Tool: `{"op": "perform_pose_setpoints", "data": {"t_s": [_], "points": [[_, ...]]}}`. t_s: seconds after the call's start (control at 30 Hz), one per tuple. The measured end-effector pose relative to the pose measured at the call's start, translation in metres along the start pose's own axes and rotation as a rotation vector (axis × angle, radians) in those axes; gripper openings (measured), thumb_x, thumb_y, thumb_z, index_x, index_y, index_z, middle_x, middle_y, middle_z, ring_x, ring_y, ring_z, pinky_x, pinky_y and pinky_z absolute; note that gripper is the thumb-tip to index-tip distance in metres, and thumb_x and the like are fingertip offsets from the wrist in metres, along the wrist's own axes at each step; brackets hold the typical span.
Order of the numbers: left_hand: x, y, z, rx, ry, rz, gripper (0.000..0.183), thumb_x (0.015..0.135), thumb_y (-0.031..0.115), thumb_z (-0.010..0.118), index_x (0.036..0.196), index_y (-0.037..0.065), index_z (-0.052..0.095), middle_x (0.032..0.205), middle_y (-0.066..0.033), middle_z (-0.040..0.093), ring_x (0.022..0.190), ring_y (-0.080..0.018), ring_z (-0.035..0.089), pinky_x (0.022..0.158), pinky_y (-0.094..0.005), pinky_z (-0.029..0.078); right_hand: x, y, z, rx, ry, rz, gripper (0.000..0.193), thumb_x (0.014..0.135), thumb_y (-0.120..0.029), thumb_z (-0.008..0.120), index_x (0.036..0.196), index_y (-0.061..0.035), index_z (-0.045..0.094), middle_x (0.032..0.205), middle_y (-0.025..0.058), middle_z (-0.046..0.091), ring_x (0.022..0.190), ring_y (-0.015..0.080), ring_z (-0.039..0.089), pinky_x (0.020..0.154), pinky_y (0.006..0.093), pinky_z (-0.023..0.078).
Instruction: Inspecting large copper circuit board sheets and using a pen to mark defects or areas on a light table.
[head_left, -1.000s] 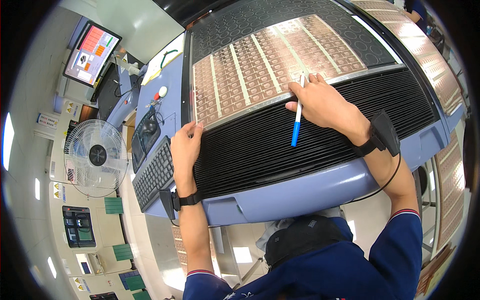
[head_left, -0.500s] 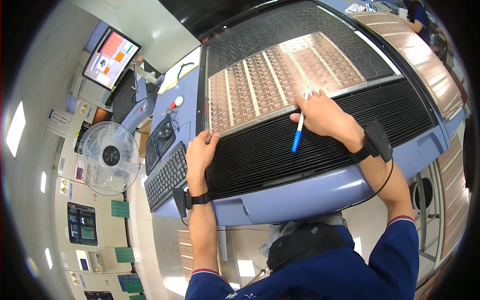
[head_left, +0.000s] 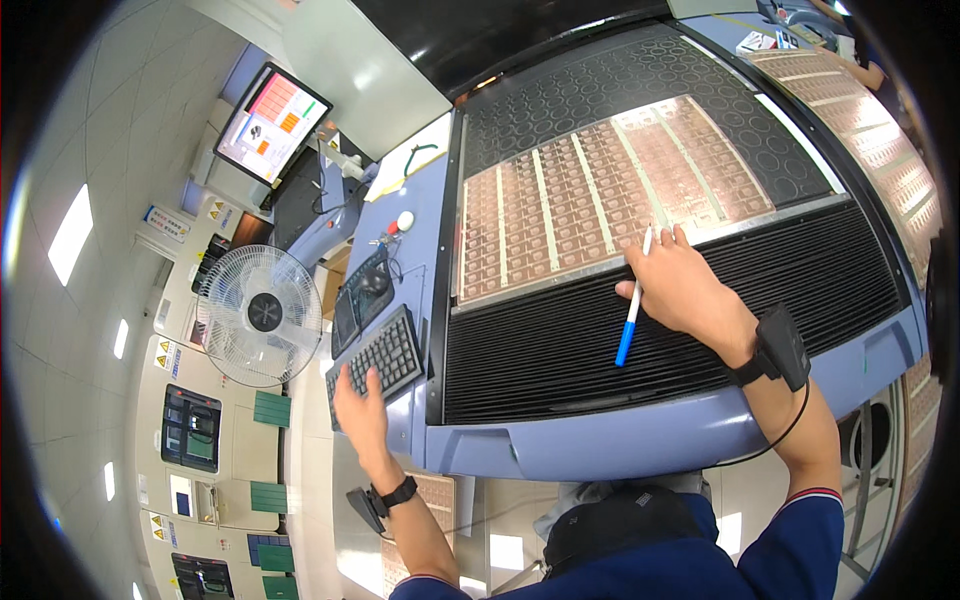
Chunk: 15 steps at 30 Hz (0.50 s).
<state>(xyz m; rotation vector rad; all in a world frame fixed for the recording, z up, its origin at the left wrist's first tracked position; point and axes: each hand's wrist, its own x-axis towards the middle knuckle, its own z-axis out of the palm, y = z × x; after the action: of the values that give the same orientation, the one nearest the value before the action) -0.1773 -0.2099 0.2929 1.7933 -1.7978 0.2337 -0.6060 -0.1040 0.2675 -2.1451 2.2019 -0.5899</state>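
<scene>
Holding pen (head_left: 631,310) in right hand (head_left: 685,288), left hand (head_left: 360,412) partly hiding keyboard (head_left: 385,357)

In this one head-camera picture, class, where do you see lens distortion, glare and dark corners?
Head view: straight edges bow outward, such as the front edge of the blue machine; the corners fall into a black circular rim; ceiling lights blow out white at the left; the copper sheet carries a pale sheen; the right hand with its pen is sharp, the left hand at the keyboard too.
</scene>
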Motion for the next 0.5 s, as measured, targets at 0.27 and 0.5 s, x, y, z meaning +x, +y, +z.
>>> {"op": "perform_pose_setpoints", "data": {"t_s": [0.27,0.5], "points": [[0.013,-0.038,0.010,0.191,-0.017,-0.154,0.057,0.085,0.034,0.067,0.122,-0.008,0.057,0.084,-0.0172,0.072,0.085,-0.0350,0.068,0.085,-0.0422,0.050,-0.004,0.008,0.002,-0.026,0.053,-0.042,0.040,0.089,-0.033,0.063,0.097,0.0061,0.058,0.089,0.0299,0.063,0.098,0.0468,0.059,0.096,0.0559,0.042],[0.043,0.156,-0.124,-1.141,0.618,0.312,0.025,0.095,0.010,0.055,0.109,-0.008,0.063,0.091,-0.0177,0.070,0.083,-0.0209,0.068,0.082,-0.0304,0.052,0.004,-0.010,-0.036,0.478,0.200,-0.096,0.038,0.089,-0.023,0.066,0.116,0.0018,0.059,0.101,0.0259,0.066,0.095,0.0409,0.064,0.083,0.0448,0.050]]}}
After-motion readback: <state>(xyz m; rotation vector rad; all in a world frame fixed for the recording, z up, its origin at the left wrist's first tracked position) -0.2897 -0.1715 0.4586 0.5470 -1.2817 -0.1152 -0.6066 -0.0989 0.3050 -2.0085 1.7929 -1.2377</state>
